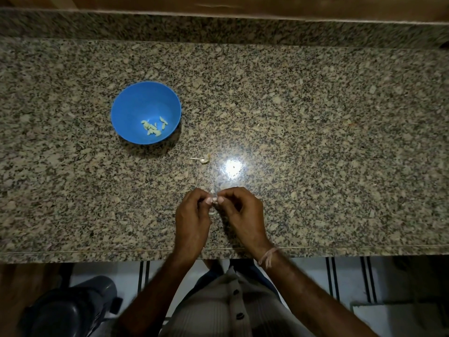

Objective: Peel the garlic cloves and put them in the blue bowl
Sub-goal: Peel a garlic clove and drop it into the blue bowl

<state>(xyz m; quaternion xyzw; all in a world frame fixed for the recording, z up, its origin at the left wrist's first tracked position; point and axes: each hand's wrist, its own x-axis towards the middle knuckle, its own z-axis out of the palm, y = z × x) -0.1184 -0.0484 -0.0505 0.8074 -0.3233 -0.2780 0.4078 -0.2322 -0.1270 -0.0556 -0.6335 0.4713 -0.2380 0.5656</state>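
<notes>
A blue bowl (136,103) stands on the granite counter at the left, with several peeled garlic cloves (153,127) lying in its bottom. Near the counter's front edge, my left hand (193,222) and my right hand (243,217) meet fingertip to fingertip. Between them they pinch a small pale garlic clove (214,200), mostly hidden by the thumbs and fingers. A leftover garlic stem with a bit of skin (202,159) lies on the counter between the bowl and my hands.
The speckled granite counter (315,142) runs the full width, with a raised back ledge and a wooden wall behind. A bright lamp reflection (233,166) shines just beyond my hands. Below the front edge are a dark stool (73,310) and tiled floor.
</notes>
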